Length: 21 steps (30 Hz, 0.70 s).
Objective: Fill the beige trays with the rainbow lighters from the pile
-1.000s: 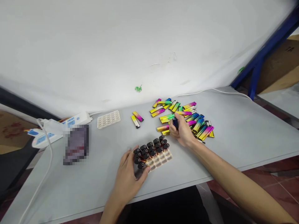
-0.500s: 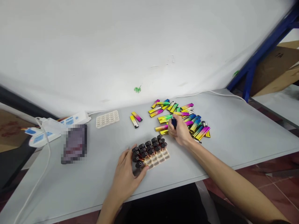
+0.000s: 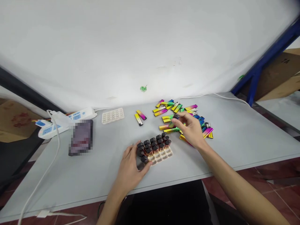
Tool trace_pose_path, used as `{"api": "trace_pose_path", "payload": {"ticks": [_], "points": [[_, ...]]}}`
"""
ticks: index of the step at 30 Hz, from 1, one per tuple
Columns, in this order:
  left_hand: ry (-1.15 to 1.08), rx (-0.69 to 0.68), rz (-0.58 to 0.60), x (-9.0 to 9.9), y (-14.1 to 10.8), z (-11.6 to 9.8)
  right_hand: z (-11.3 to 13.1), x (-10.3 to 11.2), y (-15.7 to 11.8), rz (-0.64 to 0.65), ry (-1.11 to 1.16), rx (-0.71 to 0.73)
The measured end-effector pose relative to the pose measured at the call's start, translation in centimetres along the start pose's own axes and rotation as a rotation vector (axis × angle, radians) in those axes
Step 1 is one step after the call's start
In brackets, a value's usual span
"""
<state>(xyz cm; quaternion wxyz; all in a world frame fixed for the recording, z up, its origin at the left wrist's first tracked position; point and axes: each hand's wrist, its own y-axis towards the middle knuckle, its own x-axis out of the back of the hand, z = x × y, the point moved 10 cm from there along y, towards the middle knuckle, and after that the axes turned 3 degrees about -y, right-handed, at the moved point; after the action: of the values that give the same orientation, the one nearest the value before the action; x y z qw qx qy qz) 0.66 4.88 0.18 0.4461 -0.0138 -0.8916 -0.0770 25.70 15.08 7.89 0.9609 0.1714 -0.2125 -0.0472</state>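
My left hand [image 3: 131, 168] rests on the table with thumb and fingers spread around the left end of a cream tray [image 3: 159, 158]. Several black-topped devices [image 3: 155, 149] stand upright in that tray, and the front slots at its right show bare. Between the thumb and fingers of my right hand [image 3: 188, 125] is a black-ended device [image 3: 174, 120], held over the left side of a loose pile of shiny yellow, pink, green and blue devices [image 3: 167, 118]. The held device's lower part is blurred.
A second cream tray [image 3: 112, 116] lies near the wall, beside two loose coloured devices [image 3: 138, 119]. Power strips [image 3: 81, 115] with a white cable and a pixelated dark item [image 3: 81, 137] are at the left. Cardboard boxes [image 3: 278, 75] stand behind a blue frame.
My right hand has turned and lifted a black-ended device from the pile. My left hand keeps its place at the tray. The whole view has shifted slightly.
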Motion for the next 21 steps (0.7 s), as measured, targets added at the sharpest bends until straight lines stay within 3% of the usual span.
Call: {"api": "trace_pose_path", "payload": {"ticks": [4, 6, 10, 15, 21], "points": [[-0.026, -0.036, -0.004, 0.1, 0.1, -0.3, 3.8, 3.6, -2.7, -0.084, 0.043, 0.083], [-0.029, -0.044, 0.004, -0.1, 0.1, -0.4, 6.3, 4.1, -4.6, -0.076, 0.037, 0.196], [-0.034, -0.038, 0.020, -0.2, -0.1, -0.4, 9.1, 0.1, -8.1, 0.120, -0.087, 0.387], [-0.049, -0.045, 0.019, -0.1, -0.1, -0.5, 8.3, -5.4, -10.3, 0.266, -0.238, 0.484], [-0.037, -0.076, -0.011, 0.0, 0.1, -0.7, 8.3, -6.7, -11.1, 0.268, -0.496, 0.594]]}}
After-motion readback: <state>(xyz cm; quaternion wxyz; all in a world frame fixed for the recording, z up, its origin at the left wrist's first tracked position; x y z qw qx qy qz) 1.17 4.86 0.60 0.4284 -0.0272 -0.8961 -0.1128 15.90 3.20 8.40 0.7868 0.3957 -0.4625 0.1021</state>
